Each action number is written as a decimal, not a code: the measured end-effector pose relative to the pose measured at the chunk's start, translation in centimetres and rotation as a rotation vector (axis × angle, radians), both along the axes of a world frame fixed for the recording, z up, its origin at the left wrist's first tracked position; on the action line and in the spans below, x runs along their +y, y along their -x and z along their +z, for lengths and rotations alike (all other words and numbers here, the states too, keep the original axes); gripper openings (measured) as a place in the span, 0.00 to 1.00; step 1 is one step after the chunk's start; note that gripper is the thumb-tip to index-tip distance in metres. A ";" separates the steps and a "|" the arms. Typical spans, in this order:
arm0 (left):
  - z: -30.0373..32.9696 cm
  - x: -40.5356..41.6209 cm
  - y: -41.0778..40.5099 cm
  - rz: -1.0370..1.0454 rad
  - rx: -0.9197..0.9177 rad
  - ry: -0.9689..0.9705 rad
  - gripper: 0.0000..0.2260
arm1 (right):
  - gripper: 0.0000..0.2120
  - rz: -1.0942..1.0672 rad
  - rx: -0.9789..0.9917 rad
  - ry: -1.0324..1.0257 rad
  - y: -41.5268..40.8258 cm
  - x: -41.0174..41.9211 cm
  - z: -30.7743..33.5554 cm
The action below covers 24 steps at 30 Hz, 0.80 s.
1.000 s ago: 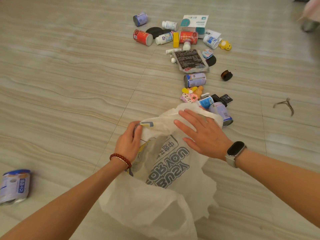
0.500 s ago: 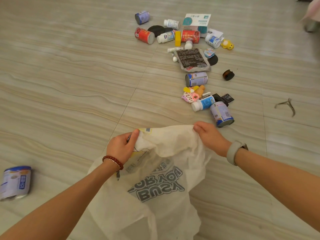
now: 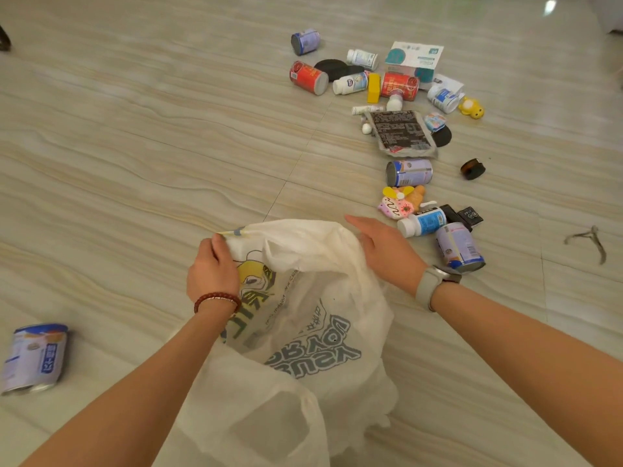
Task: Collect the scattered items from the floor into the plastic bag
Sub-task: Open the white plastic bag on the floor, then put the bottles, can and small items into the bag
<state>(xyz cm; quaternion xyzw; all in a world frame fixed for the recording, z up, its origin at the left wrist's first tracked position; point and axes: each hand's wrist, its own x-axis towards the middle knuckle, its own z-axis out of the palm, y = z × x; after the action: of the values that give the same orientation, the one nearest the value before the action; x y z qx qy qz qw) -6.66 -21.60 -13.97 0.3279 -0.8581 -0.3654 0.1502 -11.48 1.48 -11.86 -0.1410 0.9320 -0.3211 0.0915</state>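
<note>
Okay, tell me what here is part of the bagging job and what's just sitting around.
Job: plastic bag, left hand gripping its rim, right hand, nearest can, white bottle, far-left can.
Just there: tiled floor, bead bracelet, watch.

Colours and patterns across the tiled floor

A white plastic bag [image 3: 303, 332] printed with grey lettering and a yellow figure is seen on the beige, wavy-streaked floor tiles [image 3: 135, 146]. At 1 o'clock from it, two red cans [image 3: 308, 77], a yellow block [image 3: 373, 88], a yellow toy [image 3: 471, 107], a black text-printed pouch [image 3: 401, 133] and a teal-and-white box [image 3: 414, 60] are shown. A blue-and-white can [image 3: 35, 358] lies at 9 o'clock.
</note>
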 end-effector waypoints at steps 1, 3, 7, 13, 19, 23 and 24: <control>0.1 -0.1 0.7 0.043 0.015 -0.034 0.18 | 0.21 -0.013 0.065 0.018 0.5 -0.8 0.6; 0.4 -0.7 2.1 0.115 0.029 -0.090 0.17 | 0.21 -0.022 0.199 0.056 1.5 -2.2 1.6; 1.8 -2.0 5.0 0.221 0.089 -0.276 0.15 | 0.20 -0.034 0.236 0.021 3.6 -3.0 3.8; 3.9 -1.6 5.6 0.146 -0.010 -0.597 0.14 | 0.20 -0.002 0.022 -0.265 4.4 -1.0 7.4; 4.4 -1.1 6.6 0.029 -0.074 -0.860 0.11 | 0.19 -0.162 -0.148 -0.388 3.6 3.3 9.3; 4.3 1.4 7.0 -0.150 -0.048 -0.639 0.16 | 0.19 -0.176 -0.301 -0.473 3.0 6.1 4.6; 4.1 1.8 7.1 -0.182 -0.054 -0.561 0.17 | 0.20 -0.140 -0.361 -0.493 2.6 6.6 2.9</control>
<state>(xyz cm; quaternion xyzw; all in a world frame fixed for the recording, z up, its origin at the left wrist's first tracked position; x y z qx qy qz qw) -13.73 -19.76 -9.90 0.2879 -0.7533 -0.5913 -0.0025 -14.06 8.08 -9.01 0.0091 0.9579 -0.1108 0.2648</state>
